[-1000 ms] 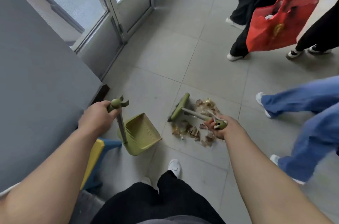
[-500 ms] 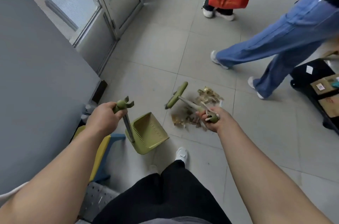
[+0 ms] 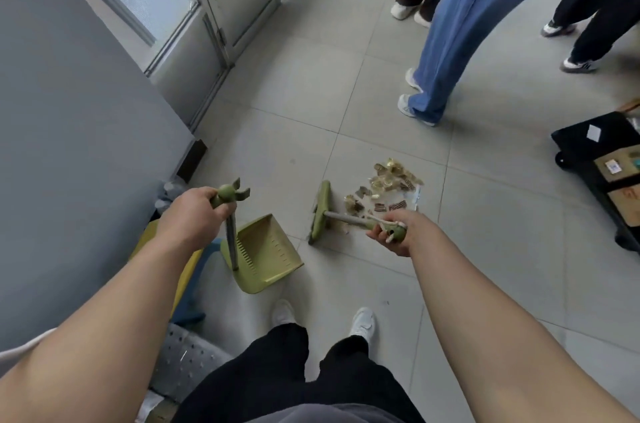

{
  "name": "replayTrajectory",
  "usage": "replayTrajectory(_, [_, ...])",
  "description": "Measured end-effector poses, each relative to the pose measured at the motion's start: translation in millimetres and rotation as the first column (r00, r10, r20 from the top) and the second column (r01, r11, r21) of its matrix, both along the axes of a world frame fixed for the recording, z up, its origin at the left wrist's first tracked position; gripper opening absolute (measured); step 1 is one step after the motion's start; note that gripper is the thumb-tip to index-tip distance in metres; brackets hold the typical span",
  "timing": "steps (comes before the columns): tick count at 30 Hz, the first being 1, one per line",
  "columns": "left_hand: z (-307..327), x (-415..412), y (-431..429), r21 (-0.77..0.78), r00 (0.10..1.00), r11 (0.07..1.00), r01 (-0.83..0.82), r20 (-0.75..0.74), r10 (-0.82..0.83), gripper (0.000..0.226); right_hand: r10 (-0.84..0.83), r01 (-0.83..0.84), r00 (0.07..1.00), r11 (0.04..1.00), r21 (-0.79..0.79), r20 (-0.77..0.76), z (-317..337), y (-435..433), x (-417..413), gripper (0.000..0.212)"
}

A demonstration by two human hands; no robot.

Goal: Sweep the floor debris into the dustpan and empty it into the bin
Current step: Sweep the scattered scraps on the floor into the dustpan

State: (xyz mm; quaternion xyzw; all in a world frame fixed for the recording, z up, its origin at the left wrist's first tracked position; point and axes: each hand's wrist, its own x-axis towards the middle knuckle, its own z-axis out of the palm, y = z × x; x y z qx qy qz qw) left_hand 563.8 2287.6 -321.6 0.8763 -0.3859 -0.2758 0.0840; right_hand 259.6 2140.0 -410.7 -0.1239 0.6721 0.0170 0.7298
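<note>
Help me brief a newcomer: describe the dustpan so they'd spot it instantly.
Start at the grey wall on the left and drop to the tiled floor beside it. There the left hand grips an upright pole ending in the dustpan. It is an open olive-green scoop with a toothed comb edge, unlike the flat broom head to its right.

Open floor tiles [image 3: 294, 93] are stretching above the debris pile [image 3: 388, 187]; blue-trousered legs [image 3: 467, 24] are blocking upper right, a black cart [image 3: 588, 145] crowding the right edge.
</note>
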Motion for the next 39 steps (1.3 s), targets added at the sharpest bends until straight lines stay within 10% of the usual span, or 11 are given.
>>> replayTrajectory(17, [-4, -130, -41, -0.018, 1.0, 1.0, -0.008, 0.006, 0.008, 0.02, 0.15, -0.153, 0.983, 0.988, -0.022, -0.105, 6, -81, -154, 0.022])
replayTrajectory(39, [2, -194, -103, -0.072, 0.995, 0.993, 0.095, -0.025, -0.097, 0.02, -0.132, 0.154, 0.983, 0.971, -0.181, 0.127, 38, -104, -190, 0.025])
